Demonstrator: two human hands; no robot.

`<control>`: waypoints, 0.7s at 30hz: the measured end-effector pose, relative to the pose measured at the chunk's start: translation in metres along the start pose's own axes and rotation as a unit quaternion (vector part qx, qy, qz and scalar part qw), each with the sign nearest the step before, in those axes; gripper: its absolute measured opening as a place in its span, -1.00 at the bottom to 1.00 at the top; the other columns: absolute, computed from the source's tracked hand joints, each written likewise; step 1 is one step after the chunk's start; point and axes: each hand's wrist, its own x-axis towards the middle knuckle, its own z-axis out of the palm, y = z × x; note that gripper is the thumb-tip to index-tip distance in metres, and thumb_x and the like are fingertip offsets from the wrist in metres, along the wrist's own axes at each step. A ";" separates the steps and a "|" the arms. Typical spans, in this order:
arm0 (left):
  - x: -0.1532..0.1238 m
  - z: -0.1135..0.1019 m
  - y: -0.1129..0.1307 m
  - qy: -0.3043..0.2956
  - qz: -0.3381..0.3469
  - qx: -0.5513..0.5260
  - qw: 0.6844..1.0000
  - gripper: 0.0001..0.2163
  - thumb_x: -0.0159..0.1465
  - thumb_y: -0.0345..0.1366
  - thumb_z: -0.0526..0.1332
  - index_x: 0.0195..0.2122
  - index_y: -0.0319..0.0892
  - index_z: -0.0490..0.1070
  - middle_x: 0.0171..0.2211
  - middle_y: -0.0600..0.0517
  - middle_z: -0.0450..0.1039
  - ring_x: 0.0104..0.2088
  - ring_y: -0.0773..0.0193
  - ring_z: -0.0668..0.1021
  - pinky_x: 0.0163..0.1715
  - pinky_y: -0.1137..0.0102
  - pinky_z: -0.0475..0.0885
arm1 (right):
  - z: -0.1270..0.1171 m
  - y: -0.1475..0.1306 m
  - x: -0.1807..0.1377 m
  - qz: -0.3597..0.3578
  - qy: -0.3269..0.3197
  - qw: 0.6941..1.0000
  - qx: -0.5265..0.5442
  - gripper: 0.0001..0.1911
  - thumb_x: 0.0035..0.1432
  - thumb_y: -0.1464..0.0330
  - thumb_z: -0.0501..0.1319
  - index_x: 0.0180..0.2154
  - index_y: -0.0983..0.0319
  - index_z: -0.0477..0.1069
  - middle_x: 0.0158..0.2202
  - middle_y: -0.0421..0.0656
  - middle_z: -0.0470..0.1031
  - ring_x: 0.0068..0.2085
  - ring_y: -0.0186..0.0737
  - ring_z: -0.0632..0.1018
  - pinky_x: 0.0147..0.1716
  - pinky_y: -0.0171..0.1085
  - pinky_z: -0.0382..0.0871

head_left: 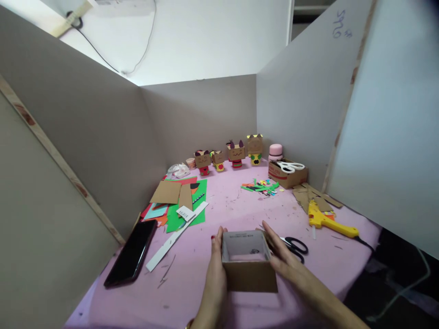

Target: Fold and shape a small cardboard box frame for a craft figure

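A small brown cardboard box with a whitish inside stands near the front of the table, and pink cloth shows through it. My left hand presses flat along its left side, fingers pointing away from me. Against the right side lies my right hand, so the box is held between both hands. Just beyond my right hand are black-handled scissors, their blades partly hidden by it.
A dark phone, a white ruler-like strip and coloured sheets lie left. On the right are a yellow glue gun with its cord and a carton with white scissors. Several cardboard figures stand at the back; grey partitions surround the table.
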 end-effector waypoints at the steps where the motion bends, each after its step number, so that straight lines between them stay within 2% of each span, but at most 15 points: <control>1: -0.004 0.001 0.007 -0.001 -0.032 -0.023 0.999 -0.37 0.31 0.15 -0.13 0.28 -0.11 0.02 0.32 -0.03 0.01 0.28 0.11 0.14 0.24 0.21 0.05 | -0.002 -0.004 -0.002 -0.009 -0.010 1.000 -0.027 0.00 0.02 -0.05 0.23 0.32 0.12 -0.21 0.38 -0.10 -0.16 0.34 -0.09 -0.01 0.27 -0.04 -0.14; 3: -0.013 0.003 0.018 -0.012 -0.100 -0.077 0.992 -0.37 0.28 0.18 -0.08 0.25 -0.10 0.08 0.25 -0.08 0.16 0.24 0.04 0.22 0.21 0.12 0.12 | -0.005 -0.008 -0.005 -0.015 0.003 0.999 -0.044 0.01 -0.01 0.01 0.28 0.32 0.15 -0.17 0.36 -0.03 -0.06 0.31 -0.02 0.10 0.24 -0.01 -0.01; 5: -0.019 0.002 0.021 -0.032 -0.131 -0.118 0.984 -0.37 0.28 0.17 -0.07 0.25 -0.11 0.09 0.22 -0.09 0.22 0.24 0.04 0.22 0.22 0.11 0.10 | -0.004 -0.010 -0.008 -0.005 0.034 0.999 -0.011 -0.06 0.00 0.04 0.29 0.30 0.16 -0.08 0.31 0.02 0.09 0.25 0.04 0.21 0.20 0.01 0.07; 8: -0.020 -0.007 0.011 -0.082 -0.085 -0.129 0.984 -0.35 0.26 0.16 0.01 0.25 -0.15 0.09 0.26 -0.06 0.15 0.28 0.07 0.13 0.24 0.17 0.05 | -0.002 -0.013 -0.009 0.032 0.064 0.995 0.075 -0.13 0.00 0.04 0.29 0.26 0.14 0.03 0.24 0.02 0.22 0.20 0.04 0.31 0.18 0.00 0.12; 11: -0.016 -0.019 -0.007 -0.126 -0.033 -0.101 0.986 -0.14 0.08 0.19 0.24 0.29 -0.17 0.00 0.29 -0.09 0.07 0.30 0.01 0.05 0.24 0.15 0.03 | -0.001 -0.016 -0.009 0.067 0.070 0.984 0.150 -0.16 0.00 0.05 0.29 0.24 0.14 0.05 0.21 0.02 0.26 0.16 0.02 0.36 0.17 -0.03 0.14; 14: -0.016 -0.025 -0.015 -0.130 0.006 -0.052 0.990 0.01 -0.05 0.04 0.42 0.30 -0.23 -0.10 0.32 -0.18 -0.03 0.30 -0.02 0.06 0.24 0.20 0.05 | 0.001 -0.014 -0.008 0.068 0.086 0.977 0.185 -0.19 -0.02 0.08 0.32 0.21 0.13 0.12 0.20 0.01 0.29 0.15 0.03 0.38 0.16 -0.02 0.16; 17: -0.021 -0.023 -0.011 -0.136 0.014 -0.051 0.989 0.02 -0.05 -0.09 0.45 0.30 -0.28 -0.14 0.32 -0.22 -0.08 0.28 -0.02 0.11 0.22 0.23 0.10 | 0.001 -0.008 -0.006 0.057 0.102 0.976 0.186 -0.21 -0.07 0.08 0.35 0.18 0.11 0.20 0.19 -0.02 0.32 0.17 0.04 0.36 0.16 -0.02 0.14; 21: -0.027 -0.019 -0.001 -0.121 -0.007 -0.081 0.989 0.03 -0.07 -0.14 0.48 0.29 -0.30 -0.15 0.30 -0.25 -0.01 0.25 -0.03 0.17 0.19 0.26 0.15 | 0.001 -0.006 -0.006 0.043 0.124 0.978 0.162 -0.25 -0.09 0.03 0.34 0.13 0.11 0.28 0.16 -0.04 0.36 0.23 0.04 0.26 0.18 -0.04 0.10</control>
